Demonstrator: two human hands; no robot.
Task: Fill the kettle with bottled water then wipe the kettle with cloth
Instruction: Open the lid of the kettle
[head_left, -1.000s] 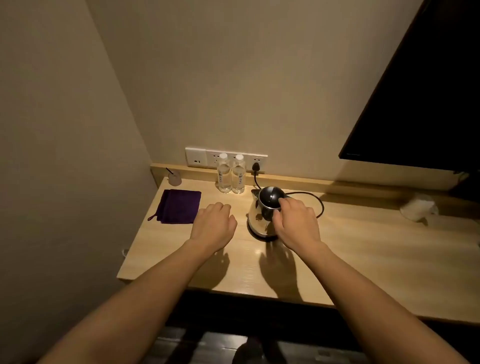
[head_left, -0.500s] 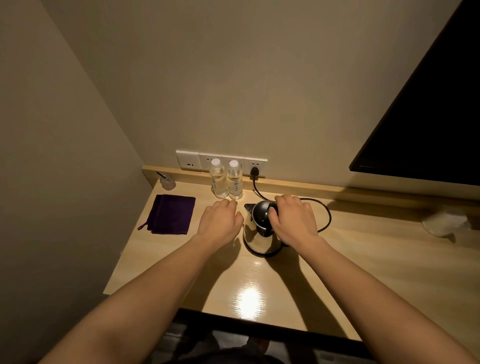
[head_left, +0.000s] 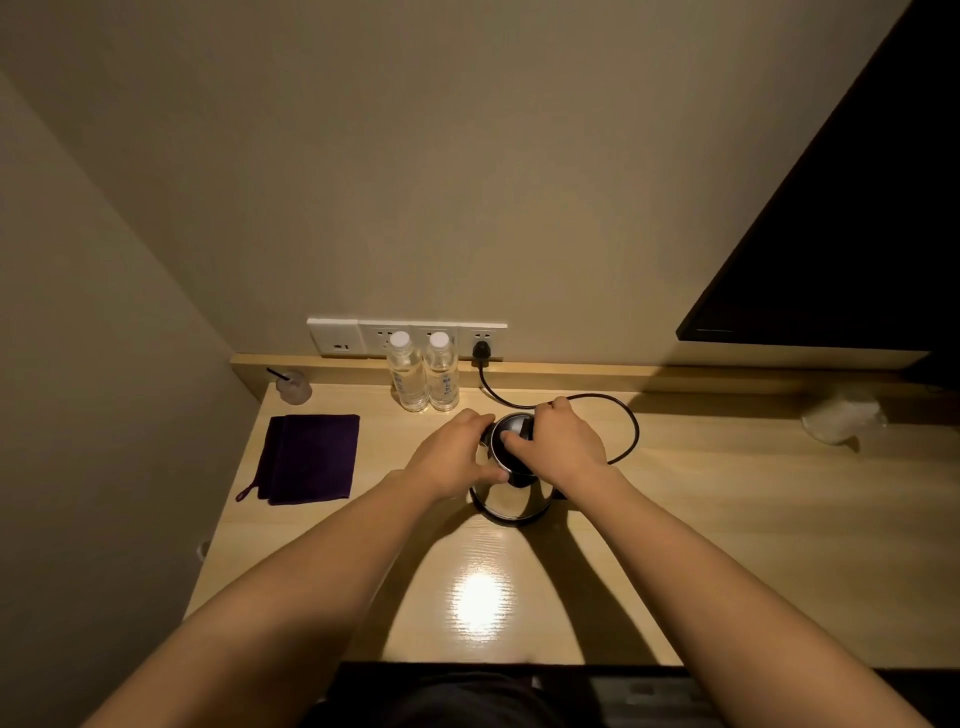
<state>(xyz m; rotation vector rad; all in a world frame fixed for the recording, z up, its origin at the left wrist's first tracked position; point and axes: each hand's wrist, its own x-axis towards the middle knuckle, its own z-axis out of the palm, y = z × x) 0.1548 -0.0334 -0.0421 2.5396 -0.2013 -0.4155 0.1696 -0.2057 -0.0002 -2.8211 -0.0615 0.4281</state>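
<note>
Left hand: fingers curled round the kettle, left side. Right hand: fingers curled over its top, thumb on the lid. Kettle upright on the bench.

Plain beige back wall and side wall, joined in a corner at left. Pale wood-grain desk fitted into that corner, with a raised wooden ledge along its back edge. White socket strip on the back wall just above the ledge (several outlets side by side). Dark flat panel at upper right. Bright glare patch on the glossy desktop near the front edge.
</note>
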